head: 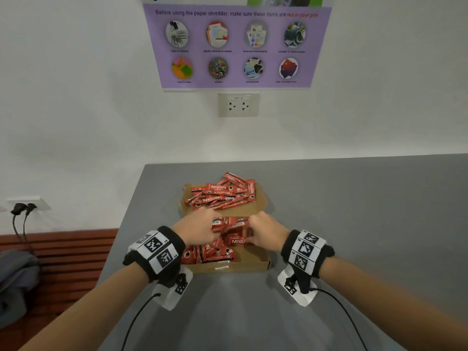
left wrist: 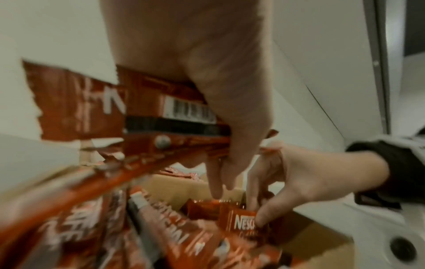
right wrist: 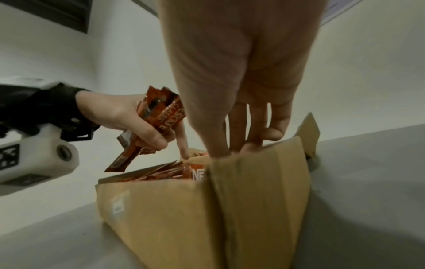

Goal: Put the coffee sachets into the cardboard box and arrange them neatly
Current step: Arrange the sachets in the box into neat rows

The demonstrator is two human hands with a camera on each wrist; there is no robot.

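An open cardboard box (head: 228,268) sits on the grey table (head: 354,224), partly filled with red Nescafe coffee sachets (head: 210,252). More sachets lie in a loose pile (head: 222,193) on the box's flap behind it. My left hand (head: 200,224) is over the box and grips a bundle of sachets (left wrist: 161,112), its index finger pointing down. My right hand (head: 263,229) reaches into the right side of the box (right wrist: 172,218). Its thumb and fingers pinch one upright sachet (left wrist: 239,220). The left wrist view is blurred.
The table's left edge (head: 126,224) drops to a wooden slatted bench (head: 71,254) holding a grey bag (head: 15,279). Plugs with cables (head: 22,209) hang on the left wall. A wall socket (head: 238,105) and a purple poster (head: 236,46) are straight ahead. Bare table surrounds the box.
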